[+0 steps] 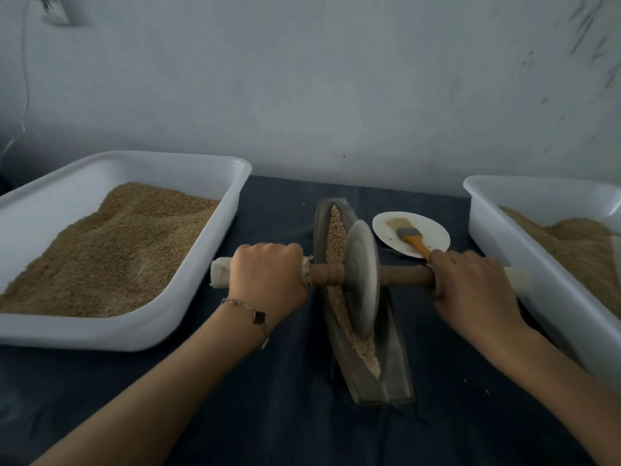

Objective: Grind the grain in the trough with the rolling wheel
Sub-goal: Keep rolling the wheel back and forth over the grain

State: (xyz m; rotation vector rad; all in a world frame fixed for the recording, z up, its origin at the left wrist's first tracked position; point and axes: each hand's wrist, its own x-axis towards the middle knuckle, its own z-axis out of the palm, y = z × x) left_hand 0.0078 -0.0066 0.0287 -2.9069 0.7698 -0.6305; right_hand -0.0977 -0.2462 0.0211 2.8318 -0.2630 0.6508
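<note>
A person's left hand [268, 269] and right hand [470, 284] each close a firm grip around the cloth-wrapped ends of the wooden axle [403, 276] of a rolling wheel [363, 277], which stands upright in the middle of a long boat-shaped trough [396, 375] on a dark-covered surface [285, 415]. Grain [336, 237] lies along the trough's channel on both sides of the wheel. White tubs [188, 280] of grain flank the trough, and a brush [408, 235] rests on a small plate [437, 238] just beside it.

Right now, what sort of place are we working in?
Probably a small home or workshop grain-grinding station: a cloth-covered table against a bare wall, white tubs of grain, a boat-shaped trough.
</note>
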